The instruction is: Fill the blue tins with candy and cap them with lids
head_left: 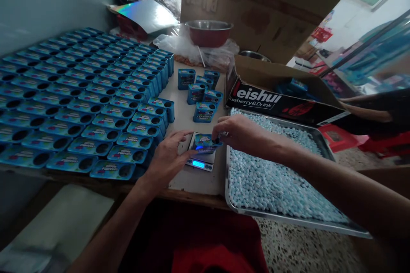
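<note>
A small blue box (205, 140) stands on a digital scale (200, 165) with a lit blue display. My left hand (169, 153) is at the scale's left side, fingers stretched out and apart, its thumb reaching toward the box's lower front. Over the box's right end, by its dark round opening, my right hand (238, 132) has its fingertips pinched together. Whatever they hold is too small to make out. Below my right forearm lies a metal tray (228, 179) spread with pale blue pellets (265, 179).
Rows of similar blue boxes (92, 98) with round openings cover the table's left side. Several more boxes (205, 111) stand behind the scale. A black carton (282, 104) holding blue boxes sits behind the tray. Farther back are a red bowl (209, 36) and a large cardboard box (256, 8).
</note>
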Available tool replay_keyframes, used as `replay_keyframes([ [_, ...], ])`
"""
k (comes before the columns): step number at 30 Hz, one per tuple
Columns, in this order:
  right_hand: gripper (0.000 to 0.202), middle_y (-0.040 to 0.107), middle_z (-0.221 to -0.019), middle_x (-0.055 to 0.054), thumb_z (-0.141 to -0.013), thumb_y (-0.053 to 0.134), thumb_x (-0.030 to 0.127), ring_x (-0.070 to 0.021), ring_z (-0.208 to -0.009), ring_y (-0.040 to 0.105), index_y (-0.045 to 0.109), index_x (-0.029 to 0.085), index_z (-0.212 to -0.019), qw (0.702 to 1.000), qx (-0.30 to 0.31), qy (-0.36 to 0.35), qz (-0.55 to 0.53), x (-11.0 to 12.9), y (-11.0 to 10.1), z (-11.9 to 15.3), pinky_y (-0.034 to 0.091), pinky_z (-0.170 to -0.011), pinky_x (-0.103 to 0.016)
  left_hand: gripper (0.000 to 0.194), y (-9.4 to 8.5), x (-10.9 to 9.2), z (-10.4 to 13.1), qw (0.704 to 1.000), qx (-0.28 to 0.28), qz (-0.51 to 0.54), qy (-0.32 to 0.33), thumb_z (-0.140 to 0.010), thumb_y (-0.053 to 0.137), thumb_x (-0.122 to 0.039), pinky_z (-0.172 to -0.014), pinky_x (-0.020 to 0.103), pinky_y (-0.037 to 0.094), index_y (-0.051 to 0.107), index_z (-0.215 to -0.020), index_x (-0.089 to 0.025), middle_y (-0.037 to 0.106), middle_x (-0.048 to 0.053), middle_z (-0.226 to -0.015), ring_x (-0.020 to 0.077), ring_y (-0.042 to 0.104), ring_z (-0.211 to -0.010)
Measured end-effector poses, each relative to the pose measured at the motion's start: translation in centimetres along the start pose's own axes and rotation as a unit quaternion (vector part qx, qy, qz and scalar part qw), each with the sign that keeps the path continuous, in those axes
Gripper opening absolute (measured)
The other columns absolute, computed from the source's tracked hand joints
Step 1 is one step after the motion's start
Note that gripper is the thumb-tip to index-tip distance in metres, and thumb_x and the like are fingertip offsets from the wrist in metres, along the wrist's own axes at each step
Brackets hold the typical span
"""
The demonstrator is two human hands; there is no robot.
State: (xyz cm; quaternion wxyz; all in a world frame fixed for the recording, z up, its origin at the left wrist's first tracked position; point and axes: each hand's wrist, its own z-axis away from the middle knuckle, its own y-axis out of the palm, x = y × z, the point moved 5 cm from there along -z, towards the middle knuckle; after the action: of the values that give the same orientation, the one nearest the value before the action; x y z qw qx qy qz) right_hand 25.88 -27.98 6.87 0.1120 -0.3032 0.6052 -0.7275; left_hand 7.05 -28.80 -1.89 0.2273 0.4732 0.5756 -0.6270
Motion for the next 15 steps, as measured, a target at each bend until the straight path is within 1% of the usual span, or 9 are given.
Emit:
replay_keyframes([
  [5,0.028,0.070,-0.086,-0.004,-0.086,0.057,0.002,-0.0123,-0.072,0.058,0.078,0.020,-0.089,0.997,0.024,-0.005,0.067,0.9,0.7,0.0,0.037,-0.065,-0.025,0.050,-0.5,-0.4,-0.2,1.000,-0.012,0.002,0.004,-0.082,0.072,-0.040,-0.093,0.042,0.057,0.064,-0.129,-0.024,0.061,0.007,-0.129,0.0254,0.066,-0.108],
  [10,0.029,0.071,-0.088,-0.005,-0.087,0.057,0.005,-0.0135,-0.073,0.059,0.080,0.022,-0.093,0.997,0.031,0.012,0.071,1.1,0.9,-0.2,0.038,-0.064,-0.027,0.051,-0.8,-0.5,-0.2,1.000,-0.007,0.013,0.006,-0.084,0.071,-0.045,-0.093,0.042,0.059,0.064,-0.130,-0.025,0.056,0.008,-0.134,0.0241,0.067,-0.106],
  [13,0.027,0.074,-0.090,-0.005,-0.087,0.057,0.007,-0.0147,-0.075,0.062,0.080,0.021,-0.091,0.998,-0.002,0.036,0.046,-0.1,0.0,0.4,0.042,-0.069,-0.027,0.049,-1.0,-0.6,-0.1,1.000,-0.005,0.016,0.015,-0.085,0.071,-0.046,-0.095,0.041,0.059,0.066,-0.129,-0.026,0.056,0.007,-0.134,0.0235,0.067,-0.108],
  [15,0.026,0.075,-0.090,-0.004,-0.089,0.056,0.009,-0.0162,-0.079,0.065,0.079,0.021,-0.091,0.996,-0.034,0.078,0.040,-2.1,-0.4,1.7,0.045,-0.074,-0.029,0.046,-1.1,-0.9,0.0,1.000,-0.011,0.012,0.015,-0.084,0.072,-0.045,-0.097,0.042,0.058,0.067,-0.126,-0.026,0.056,0.006,-0.135,0.0233,0.067,-0.108],
])
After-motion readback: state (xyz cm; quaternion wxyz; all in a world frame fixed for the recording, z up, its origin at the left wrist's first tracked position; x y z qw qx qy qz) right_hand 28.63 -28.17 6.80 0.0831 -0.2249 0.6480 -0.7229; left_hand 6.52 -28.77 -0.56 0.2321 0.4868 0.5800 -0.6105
